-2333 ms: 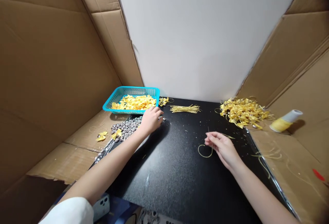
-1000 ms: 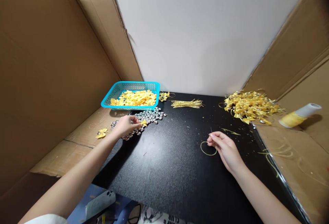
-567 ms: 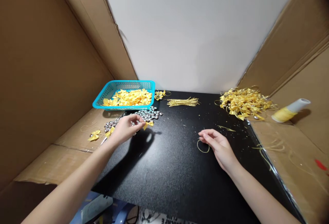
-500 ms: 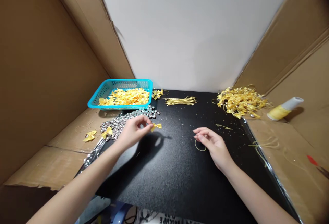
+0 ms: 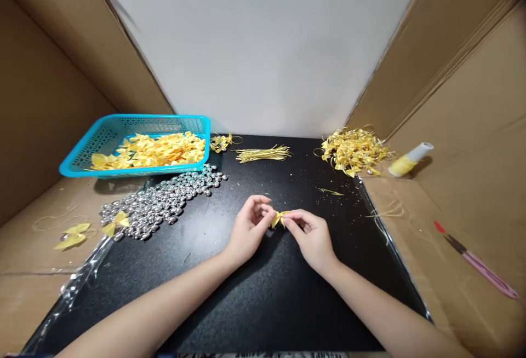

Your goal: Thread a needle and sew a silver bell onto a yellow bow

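Note:
My left hand and my right hand meet over the middle of the black table top. Between their fingertips they pinch one small yellow ribbon bow. My right hand also held a thin gold cord loop a moment ago; it is hidden under the fingers now. A heap of small silver bells lies to the left on clear plastic. A turquoise basket behind it holds several loose yellow bows.
A bundle of cut gold cords lies at the back centre. A pile of bows with cords sits at the back right, beside a yellow thread spool. A pink tool rests on the right cardboard. Stray bows lie left. Cardboard walls enclose the table.
My left hand picked a yellow bow from beside the bells and carried it right to the centre. My right hand came in from the right and both now pinch the bow.

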The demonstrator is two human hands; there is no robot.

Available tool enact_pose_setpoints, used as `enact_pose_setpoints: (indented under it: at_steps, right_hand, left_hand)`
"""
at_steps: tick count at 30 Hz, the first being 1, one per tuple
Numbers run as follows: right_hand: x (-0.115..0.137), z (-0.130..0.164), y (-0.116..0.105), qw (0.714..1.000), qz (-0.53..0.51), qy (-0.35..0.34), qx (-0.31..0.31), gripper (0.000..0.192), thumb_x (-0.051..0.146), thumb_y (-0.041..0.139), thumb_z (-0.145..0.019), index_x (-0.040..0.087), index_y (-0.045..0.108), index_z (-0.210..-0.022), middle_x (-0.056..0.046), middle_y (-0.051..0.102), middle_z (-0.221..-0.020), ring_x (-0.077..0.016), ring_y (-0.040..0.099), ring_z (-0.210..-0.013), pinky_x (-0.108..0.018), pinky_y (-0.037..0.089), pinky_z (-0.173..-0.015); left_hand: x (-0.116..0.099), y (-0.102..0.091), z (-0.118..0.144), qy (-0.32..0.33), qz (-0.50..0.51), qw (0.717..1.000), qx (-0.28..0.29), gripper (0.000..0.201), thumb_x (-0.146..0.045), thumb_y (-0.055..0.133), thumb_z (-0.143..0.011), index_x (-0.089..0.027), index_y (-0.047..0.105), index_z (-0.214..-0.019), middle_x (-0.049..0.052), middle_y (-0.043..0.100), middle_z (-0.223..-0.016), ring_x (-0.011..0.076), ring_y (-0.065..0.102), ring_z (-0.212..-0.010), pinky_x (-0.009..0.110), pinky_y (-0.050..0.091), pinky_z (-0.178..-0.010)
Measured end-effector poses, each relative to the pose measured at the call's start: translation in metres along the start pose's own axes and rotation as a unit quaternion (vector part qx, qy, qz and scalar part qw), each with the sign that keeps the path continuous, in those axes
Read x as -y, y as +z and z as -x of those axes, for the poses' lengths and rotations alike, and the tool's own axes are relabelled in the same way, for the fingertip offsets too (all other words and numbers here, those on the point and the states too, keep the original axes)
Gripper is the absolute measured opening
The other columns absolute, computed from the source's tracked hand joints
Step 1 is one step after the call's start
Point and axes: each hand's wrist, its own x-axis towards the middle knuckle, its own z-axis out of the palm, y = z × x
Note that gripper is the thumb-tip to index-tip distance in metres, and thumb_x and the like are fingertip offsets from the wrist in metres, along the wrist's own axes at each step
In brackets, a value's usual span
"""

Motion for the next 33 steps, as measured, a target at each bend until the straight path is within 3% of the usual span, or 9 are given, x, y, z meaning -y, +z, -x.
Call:
enact_pose_setpoints:
  at_steps: [4,7,9,15,22,26,29,33]
  right_hand:
    - [0.004,0.002,0.003,0.999,-0.033,0.036,-0.014,0.011,0.029,0.069,-0.081,0.020,0.072,-0.079,-0.007,0.076,-0.082,-0.0202,0.072,-0.078,-0.033,0.059,-0.075]
    - [0.005,0.003,0.001,1.000,-0.017,0.023,-0.005,0.010,0.028,0.068,-0.083,0.021,0.072,-0.079,-0.006,0.075,-0.082,-0.0196,0.071,-0.078,-0.033,0.058,-0.074]
    - [0.005,0.003,0.000,1.000,0.006,-0.002,-0.008,0.009,0.027,0.068,-0.083,0.021,0.072,-0.078,-0.006,0.074,-0.081,-0.0193,0.069,-0.078,-0.033,0.057,-0.074]
    - [0.006,0.000,-0.002,0.999,0.000,-0.024,-0.029,0.008,0.024,0.069,-0.082,0.021,0.071,-0.075,-0.005,0.071,-0.078,-0.0184,0.068,-0.075,-0.032,0.056,-0.071]
    - [0.009,-0.002,-0.006,0.999,-0.003,-0.031,-0.009,0.010,0.024,0.069,-0.082,0.021,0.070,-0.074,-0.005,0.071,-0.076,-0.0178,0.068,-0.073,-0.030,0.056,-0.069]
    - [0.014,-0.001,-0.012,0.992,0.070,-0.098,0.034,0.009,0.020,0.068,-0.083,0.021,0.071,-0.075,-0.005,0.073,-0.077,-0.0177,0.068,-0.073,-0.031,0.056,-0.069]
    - [0.018,0.000,-0.014,0.981,0.103,-0.153,0.056,0.009,0.018,0.067,-0.084,0.022,0.072,-0.078,-0.004,0.073,-0.078,-0.0179,0.070,-0.073,-0.032,0.057,-0.070]
    - [0.023,0.002,-0.014,0.968,0.125,-0.212,0.042,0.011,0.015,0.067,-0.084,0.023,0.073,-0.082,-0.004,0.074,-0.078,-0.0176,0.071,-0.074,-0.032,0.058,-0.071]
  left_hand:
    - [-0.003,-0.001,0.001,-0.059,0.047,0.997,0.033,0.037,-0.034,0.078,-0.072,-0.018,0.059,-0.100,-0.001,0.064,-0.078,0.0112,0.061,-0.072,0.025,0.049,-0.071]
    - [-0.005,-0.002,0.001,-0.102,0.029,0.992,0.064,0.032,-0.038,0.078,-0.072,-0.015,0.067,-0.091,0.003,0.068,-0.077,0.0127,0.061,-0.070,0.026,0.049,-0.069]
    - [-0.005,-0.003,0.001,-0.109,0.006,0.992,0.056,0.029,-0.040,0.079,-0.070,-0.014,0.070,-0.082,0.003,0.068,-0.072,0.0127,0.060,-0.065,0.025,0.047,-0.064]
    - [-0.004,-0.002,0.004,-0.094,-0.018,0.995,0.017,0.026,-0.039,0.080,-0.067,-0.015,0.072,-0.075,0.002,0.067,-0.067,0.0120,0.057,-0.060,0.024,0.046,-0.057]
    - [-0.004,-0.005,0.004,-0.082,0.007,0.996,0.046,0.026,-0.038,0.079,-0.070,-0.015,0.068,-0.077,0.001,0.067,-0.068,0.0115,0.059,-0.063,0.023,0.048,-0.061]
    - [-0.005,-0.010,0.001,-0.091,0.041,0.991,0.092,0.029,-0.040,0.077,-0.072,-0.017,0.069,-0.087,0.000,0.064,-0.069,0.0107,0.057,-0.059,0.022,0.046,-0.055]
    - [-0.006,-0.013,0.000,-0.071,0.010,0.987,0.146,0.024,-0.037,0.077,-0.073,-0.015,0.071,-0.078,0.002,0.063,-0.067,0.0114,0.057,-0.060,0.024,0.047,-0.058]
    - [-0.006,-0.012,0.000,-0.007,-0.027,0.991,0.127,0.020,-0.036,0.076,-0.075,-0.016,0.074,-0.075,0.004,0.062,-0.079,0.0116,0.057,-0.065,0.025,0.047,-0.061]
